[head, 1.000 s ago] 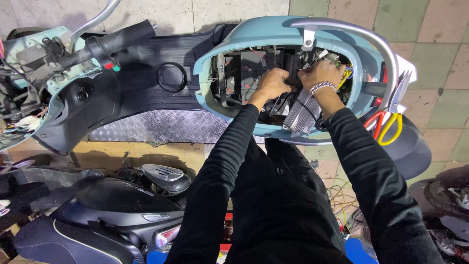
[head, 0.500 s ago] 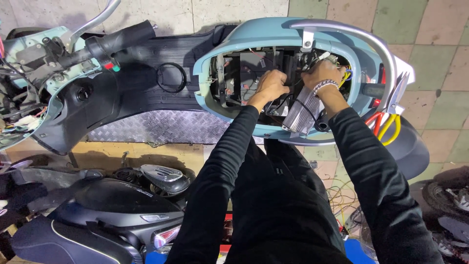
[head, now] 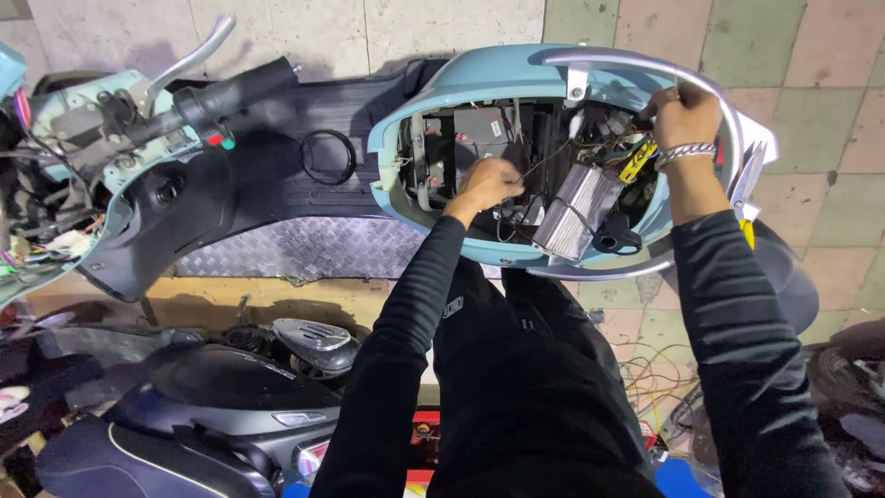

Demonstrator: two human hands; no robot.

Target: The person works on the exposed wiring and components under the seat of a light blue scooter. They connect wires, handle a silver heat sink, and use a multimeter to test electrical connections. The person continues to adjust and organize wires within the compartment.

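**Two hands inside the open body of a light blue scooter**

The person leans over a light blue plastic scooter [head: 479, 83] whose seat is off, so the dark inner compartment [head: 498, 148] is open from above. The left hand [head: 487, 183] is low in the middle of this compartment — its fingers are curled closed around a thin dark wire [head: 539, 161], which runs from the hand up to the right. The right hand [head: 684, 112] is at the far rear edge, beside the curved silver metal grab rail [head: 636, 63]; its fingers are bent tight on a small bundle of cables, but what exactly they pinch I cannot tell. A silver chain bracelet [head: 690, 152] sits on this wrist.

Between the two hands lies a ribbed silver metal controller box [head: 576, 207], tilted, with a yellow plastic connector [head: 638, 161] just above it. Both arms wear black sleeves.

To the left are the black rubber handlebar grip [head: 235, 92] and the patterned grey metal footplate [head: 304, 247]. Below, near the person's legs — a dark grey scooter [head: 212, 406] stands on the tiled floor [head: 820, 101].
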